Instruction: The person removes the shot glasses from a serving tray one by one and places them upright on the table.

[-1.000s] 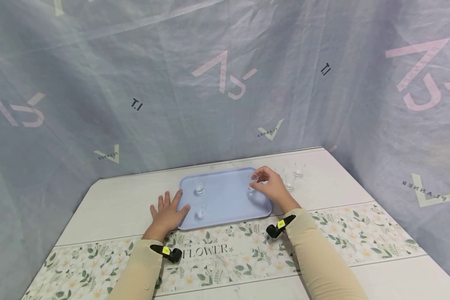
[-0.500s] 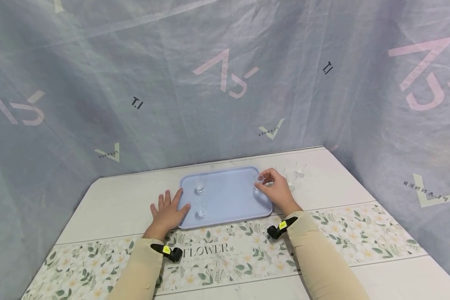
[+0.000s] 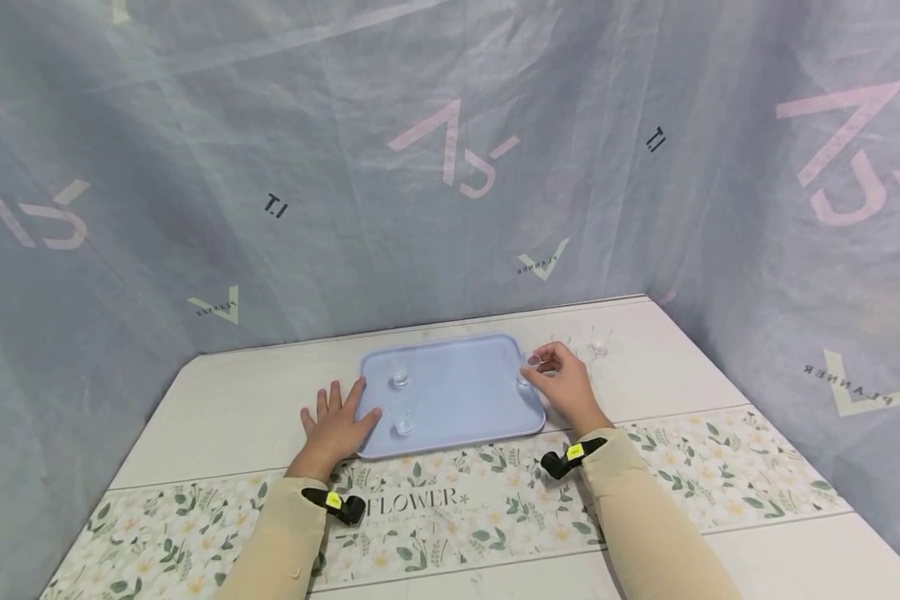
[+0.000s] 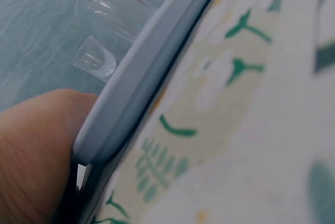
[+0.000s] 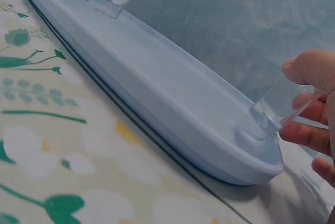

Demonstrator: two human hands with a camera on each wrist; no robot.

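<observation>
A light blue tray [image 3: 457, 400] lies on the table. My right hand [image 3: 562, 382] pinches a small clear glass [image 3: 528, 367] by its rim at the tray's right edge. In the right wrist view that glass [image 5: 275, 110] is tilted, its base on or just above the tray floor [image 5: 157, 77] near the end rim. Two more small glasses [image 3: 399, 373] [image 3: 402, 422] stand at the left of the tray. My left hand [image 3: 336, 423] rests flat on the table, thumb against the tray's front left corner; its skin [image 4: 36, 150] touches the rim [image 4: 141, 72].
A clear glass [image 3: 598, 342] stands on the table right of the tray, and another [image 3: 559, 341] is faint behind my right hand. A floral runner [image 3: 450, 504] crosses the table's front. Grey printed fabric [image 3: 450, 167] walls the table at the back and both sides.
My right hand has carried the glass rightward from inside the tray to its right edge and a little lower. The left hand has stayed put.
</observation>
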